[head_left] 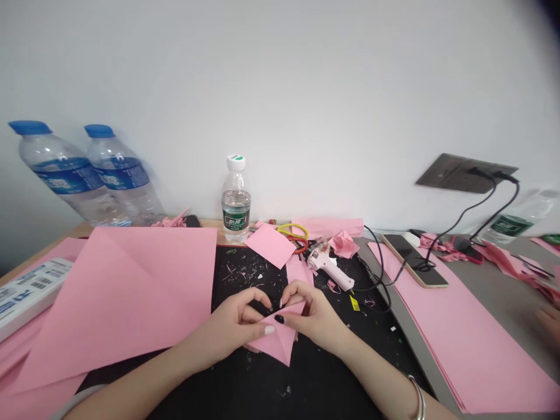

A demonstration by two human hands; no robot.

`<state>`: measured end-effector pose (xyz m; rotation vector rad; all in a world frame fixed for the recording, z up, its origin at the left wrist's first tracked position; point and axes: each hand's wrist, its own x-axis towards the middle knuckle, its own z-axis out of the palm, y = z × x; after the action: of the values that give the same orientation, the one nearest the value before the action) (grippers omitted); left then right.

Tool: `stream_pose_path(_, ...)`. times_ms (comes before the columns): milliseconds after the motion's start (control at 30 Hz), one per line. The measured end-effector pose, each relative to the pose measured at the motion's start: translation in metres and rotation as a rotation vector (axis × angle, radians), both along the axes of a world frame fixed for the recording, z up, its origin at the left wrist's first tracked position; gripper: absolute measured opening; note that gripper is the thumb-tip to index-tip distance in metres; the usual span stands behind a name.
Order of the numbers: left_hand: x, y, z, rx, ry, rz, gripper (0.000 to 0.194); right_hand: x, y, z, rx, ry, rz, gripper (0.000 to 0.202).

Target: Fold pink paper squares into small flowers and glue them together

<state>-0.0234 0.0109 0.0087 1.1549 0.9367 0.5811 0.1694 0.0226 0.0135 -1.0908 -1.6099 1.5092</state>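
A small folded piece of pink paper (282, 344) is held between both hands above the black mat (245, 385). My left hand (234, 321) pinches its left side, the thumb lying on the near face. On the right side, my right hand (317, 315) grips the upper edge with thumb and fingers. A crease runs down the paper toward a point at the bottom. Just beyond the hands lie a pink paper square (271, 245) and a pale pink glue gun (330, 268). The fingertips behind the paper are partly hidden.
Large pink sheets (144, 280) lie at left beside a white box (32, 297). Bottles (236, 204) stand along the wall. Scissors (293, 231) rest behind the square. At right are a phone (413, 259), black cables (387, 286), stacked pink paper (481, 338) and another person's hand (549, 324).
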Motion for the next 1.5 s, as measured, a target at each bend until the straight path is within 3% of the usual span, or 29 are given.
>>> stream_pose_path(133,0.0,-0.001,-0.001,0.162,0.139,-0.073,0.031,-0.002,-0.007,0.005,0.09,-0.069,0.077,0.012)
stream_pose_path(267,-0.002,-0.001,0.003,0.232,0.178,-0.073,0.036,-0.003,-0.009,0.001,0.017,-0.08,0.085,0.003)
stream_pose_path(400,-0.002,-0.001,0.006,0.264,0.2,-0.077,0.036,-0.003,-0.006,-0.005,-0.089,-0.096,0.045,0.022)
stream_pose_path(467,-0.001,-0.002,0.006,0.259,0.198,-0.038,0.032,-0.002,-0.005,-0.006,-0.117,-0.04,0.023,0.027)
stream_pose_path(700,0.004,-0.002,0.001,0.014,0.065,0.037,0.033,0.0,0.001,-0.006,-0.087,0.063,-0.069,0.036)
stream_pose_path(867,0.0,0.0,0.0,0.085,0.01,0.108,0.029,0.004,0.008,-0.008,-0.145,0.16,-0.155,0.034)
stream_pose_path(1000,-0.003,0.0,-0.001,0.191,0.063,0.154,0.052,0.008,0.012,-0.007,-0.185,0.239,-0.211,0.039)
stream_pose_path(1100,-0.004,0.0,0.0,0.256,0.141,0.135,0.05,0.008,0.01,-0.007,-0.206,0.264,-0.183,0.04)
stream_pose_path(1233,-0.004,0.001,0.004,0.264,0.192,0.133,0.027,0.006,0.009,-0.009,-0.183,0.281,-0.124,0.042)
stream_pose_path(1500,-0.005,0.001,0.003,0.265,0.214,0.235,0.042,0.001,0.009,-0.01,-0.162,0.131,-0.083,0.033)
